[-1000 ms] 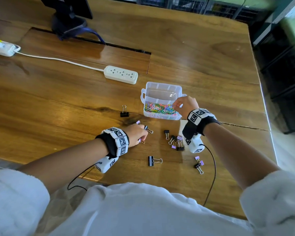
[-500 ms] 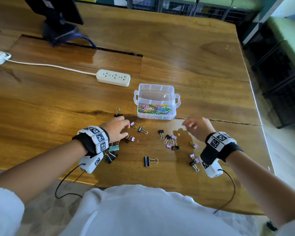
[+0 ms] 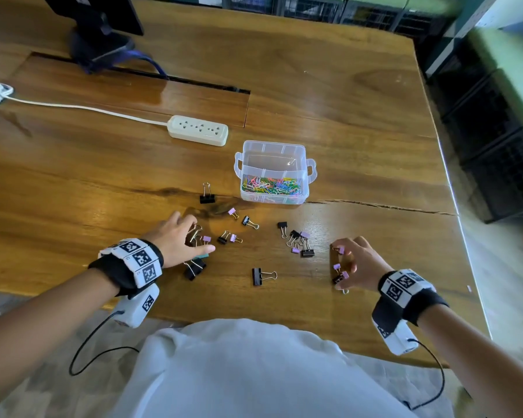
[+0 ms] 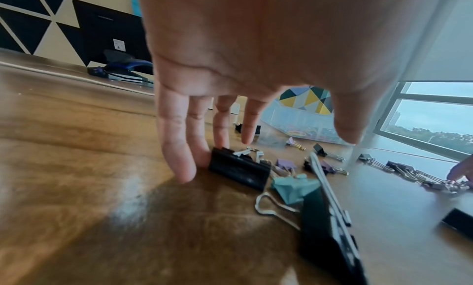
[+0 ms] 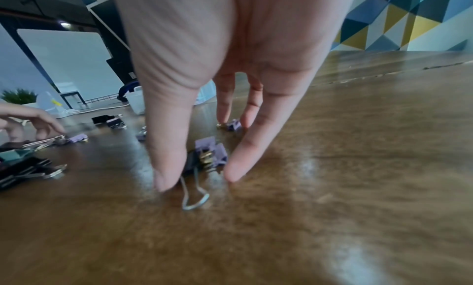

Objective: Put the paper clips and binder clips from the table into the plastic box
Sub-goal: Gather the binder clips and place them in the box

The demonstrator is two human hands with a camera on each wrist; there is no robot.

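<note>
The clear plastic box (image 3: 272, 152) stands mid-table with coloured paper clips (image 3: 271, 187) in its near compartment. Several black and purple binder clips (image 3: 299, 242) lie scattered in front of it. My left hand (image 3: 198, 236) hovers over a left cluster with straight fingers (image 4: 176, 148), their tips touching a black binder clip (image 4: 239, 171) beside a teal clip (image 4: 294, 186). My right hand (image 3: 340, 265) is lowered at the near right. Its thumb and fingers (image 5: 245, 154) stand on the table either side of two purple binder clips (image 5: 211, 153), and further fingertips touch another purple clip (image 5: 234, 125).
A white power strip (image 3: 198, 134) with its cable lies left of and behind the box. A monitor stand (image 3: 100, 40) sits at the far left. One black clip (image 3: 207, 196) stands left of the box, another (image 3: 261, 276) near the front edge. The table's right edge (image 3: 453, 206) is close.
My right hand has left the box and come down near the front right over the purple clips. My left hand has let go of its clips and moved left onto the black clip.
</note>
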